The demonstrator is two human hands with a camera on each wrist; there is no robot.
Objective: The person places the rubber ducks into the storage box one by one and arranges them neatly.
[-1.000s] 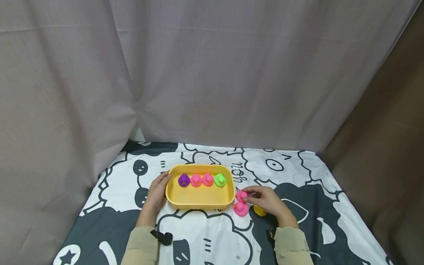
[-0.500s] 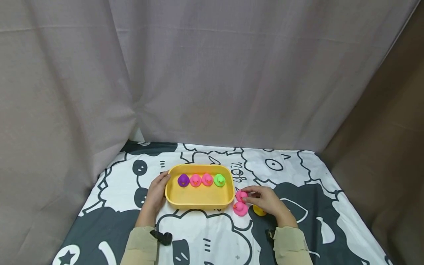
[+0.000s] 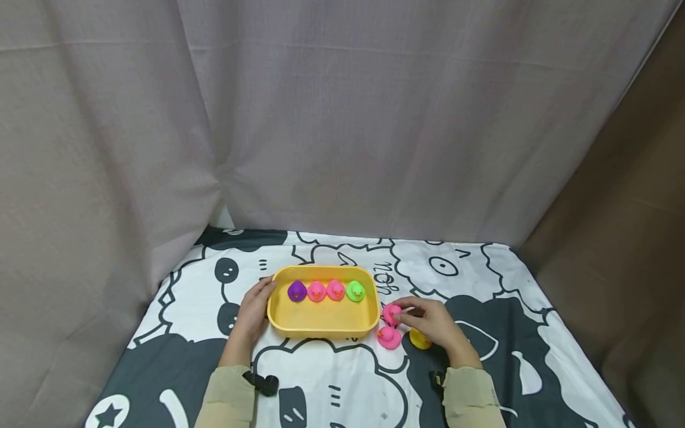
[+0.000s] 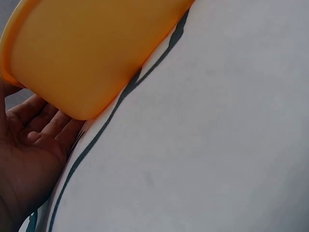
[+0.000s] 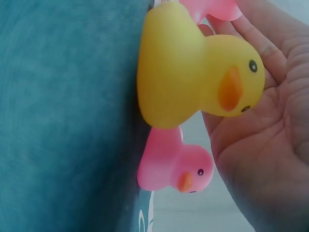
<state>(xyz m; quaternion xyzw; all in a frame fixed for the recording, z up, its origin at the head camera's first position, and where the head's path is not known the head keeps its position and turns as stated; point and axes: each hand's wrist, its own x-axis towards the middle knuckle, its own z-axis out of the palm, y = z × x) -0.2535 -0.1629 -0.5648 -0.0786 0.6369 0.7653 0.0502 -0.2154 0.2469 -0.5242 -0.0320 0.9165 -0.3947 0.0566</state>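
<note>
My left hand (image 3: 251, 312) holds the left end of a yellow tray (image 3: 321, 320), thumb by the rim and fingers against its outer wall. Along the tray's far side stand a purple rubber duck (image 3: 297, 291), two pink ones (image 3: 326, 291) and a green rubber duck (image 3: 355, 291). Just right of the tray, my right hand (image 3: 432, 324) pinches a pink rubber duck (image 3: 391, 313) between thumb and fingers. Another pink rubber duck (image 3: 389, 337) sits nearer to me. A yellow rubber duck (image 5: 174, 67) stands below my right palm, largest in the right wrist view.
A black-and-white cartoon-print cloth (image 3: 342, 386) covers the table. Grey curtains (image 3: 342, 119) hang behind and at the left, with a brown one (image 3: 621, 267) at the right. Dark straps (image 3: 262, 383) circle both wrists at the sleeves.
The right fingers and the pinched pink rubber duck have shifted very slightly away from me, opening a little more space from the nearer pink duck. The left hand and tray stay put.
</note>
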